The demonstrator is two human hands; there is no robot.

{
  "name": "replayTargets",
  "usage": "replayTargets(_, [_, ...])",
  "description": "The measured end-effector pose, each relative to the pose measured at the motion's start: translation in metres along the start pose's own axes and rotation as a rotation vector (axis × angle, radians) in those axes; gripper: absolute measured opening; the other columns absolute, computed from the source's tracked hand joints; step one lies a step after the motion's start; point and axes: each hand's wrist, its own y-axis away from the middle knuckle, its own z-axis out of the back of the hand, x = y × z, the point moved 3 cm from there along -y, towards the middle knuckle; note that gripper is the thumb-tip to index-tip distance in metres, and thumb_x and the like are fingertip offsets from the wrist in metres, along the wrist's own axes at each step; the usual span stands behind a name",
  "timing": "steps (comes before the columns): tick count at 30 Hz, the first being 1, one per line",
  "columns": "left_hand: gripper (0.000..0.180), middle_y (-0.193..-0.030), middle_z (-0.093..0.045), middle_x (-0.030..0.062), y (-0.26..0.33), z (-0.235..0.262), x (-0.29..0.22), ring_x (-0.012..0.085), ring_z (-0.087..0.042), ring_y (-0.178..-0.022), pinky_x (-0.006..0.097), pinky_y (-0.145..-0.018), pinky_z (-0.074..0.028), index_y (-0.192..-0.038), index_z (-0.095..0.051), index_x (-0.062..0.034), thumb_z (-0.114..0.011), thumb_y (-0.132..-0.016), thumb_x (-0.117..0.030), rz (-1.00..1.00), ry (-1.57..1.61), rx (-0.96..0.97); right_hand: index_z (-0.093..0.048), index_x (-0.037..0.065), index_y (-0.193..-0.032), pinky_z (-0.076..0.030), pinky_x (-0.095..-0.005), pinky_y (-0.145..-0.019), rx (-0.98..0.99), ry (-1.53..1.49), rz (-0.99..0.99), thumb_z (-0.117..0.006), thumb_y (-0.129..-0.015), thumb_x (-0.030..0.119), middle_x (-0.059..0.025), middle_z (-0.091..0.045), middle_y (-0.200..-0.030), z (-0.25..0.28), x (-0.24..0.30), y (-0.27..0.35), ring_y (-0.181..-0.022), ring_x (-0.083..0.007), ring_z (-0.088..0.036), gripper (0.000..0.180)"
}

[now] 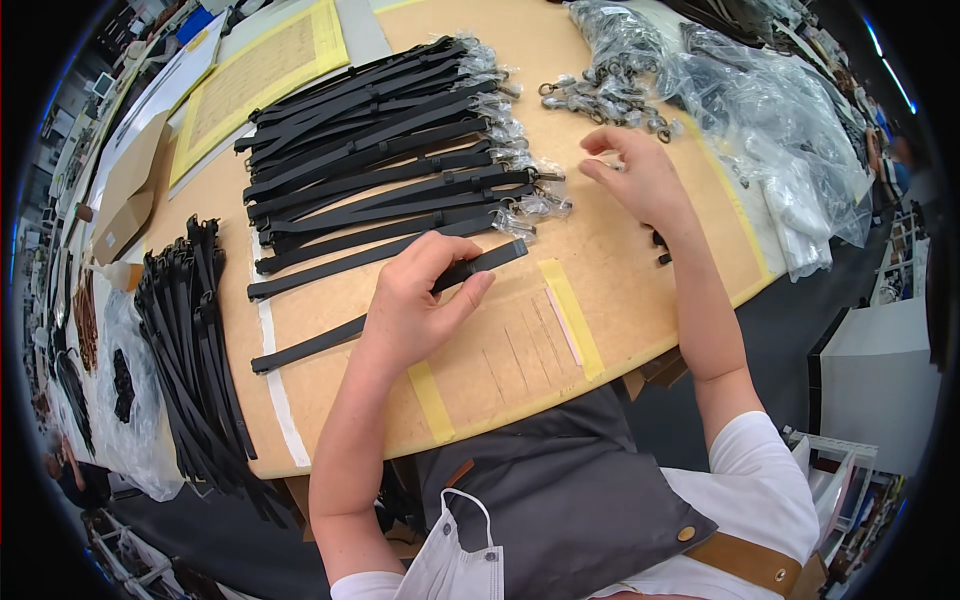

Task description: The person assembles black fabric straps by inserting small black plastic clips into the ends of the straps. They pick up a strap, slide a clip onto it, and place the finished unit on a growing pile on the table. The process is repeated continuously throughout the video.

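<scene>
A big tan table point(620, 260) with a rounded front edge fills the scene, with yellow tape point(572, 315) strips stuck near that edge and thin pencil lines drawn between them. Around it the room is a crowded workshop, shelves and clutter bending away at the rim, too small to make out.

Largest load on the table: a row of black straps point(380, 150) laid side by side across the middle, well over a dozen, too overlapped to count exactly, each with a wrapped metal end on the right. On the left, a second heap of black straps point(190, 340) hangs over the edge, also too many to count. Far right, clear plastic bags point(770, 130) are piled up. Top left, one yellow-bordered mat point(260, 75) beside a cardboard piece point(130, 185). At the top, a small cluster of metal clasps point(605, 100), roughly ten.

Now the hands. The left hand point(415, 300) is closed around one single strap point(390, 310) lying apart from the row, nearest the person, thumb and fingers pinching it near its right end. The right hand point(635, 175) rests further back, fingers curled loosely together just beside the wrapped ends; I cannot tell whether it pinches anything.

Below, a grey apron point(570, 490) and one white face mask point(455, 565).
</scene>
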Motion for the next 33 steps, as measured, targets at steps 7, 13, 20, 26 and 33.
replayTargets(7, [0.025,-0.092,-0.064,0.0045,0.000,0.004,-0.008,0.0082,-0.054,-0.070,0.023,-0.059,-0.041,-0.106,-0.064,0.0016,-0.066,-0.081,0.002,0.102,0.113,0.009,-0.069,0.003,-0.111,-0.054,-0.0337,-0.084,0.187,0.109,-0.223,-0.074,-0.085,0.011,-0.0112,-0.073,-0.101,-0.009,-0.015,0.005,-0.093,-0.0212,-0.070,0.028])
replayTargets(13, [0.023,-0.089,-0.069,0.0062,0.001,0.006,-0.001,0.0102,-0.062,-0.076,0.025,-0.053,-0.042,-0.107,-0.066,0.0002,-0.070,-0.085,-0.005,0.152,0.173,-0.028,-0.067,0.000,-0.108,-0.054,-0.0313,-0.079,0.182,-0.260,-0.190,-0.070,-0.088,0.011,-0.0086,-0.071,-0.092,-0.025,-0.009,0.007,-0.082,-0.0172,-0.067,0.023])
replayTargets(20, [0.025,-0.093,-0.070,0.0053,0.001,0.008,-0.002,0.0100,-0.065,-0.085,0.024,-0.076,-0.052,-0.108,-0.067,0.0025,-0.076,-0.088,-0.010,0.173,0.175,-0.008,-0.067,-0.001,-0.109,-0.054,-0.0373,-0.081,0.191,-0.144,-0.066,-0.069,-0.088,0.016,-0.0125,-0.071,-0.091,-0.026,-0.005,0.007,-0.085,-0.0250,-0.068,0.027])
replayTargets(26, [0.023,-0.086,-0.069,0.0062,0.000,0.009,-0.007,0.0116,-0.064,-0.077,0.025,-0.064,-0.049,-0.105,-0.068,0.0008,-0.077,-0.087,-0.011,0.095,0.146,-0.042,-0.067,0.000,-0.108,-0.053,-0.0398,-0.082,0.250,-0.052,-0.140,-0.070,-0.084,0.017,-0.0136,-0.071,-0.092,-0.022,-0.004,0.013,-0.089,-0.0307,-0.069,0.030])
replayTargets(33, [0.024,-0.088,-0.071,0.0057,0.003,0.011,-0.007,0.0110,-0.065,-0.077,0.024,-0.063,-0.049,-0.106,-0.068,0.0000,-0.078,-0.087,-0.012,0.107,0.164,-0.059,-0.066,0.000,-0.108,-0.055,-0.0361,-0.078,0.135,-0.179,-0.248,-0.073,-0.078,0.012,-0.0111,-0.070,-0.088,-0.014,-0.008,0.008,-0.086,-0.0237,-0.069,0.033])
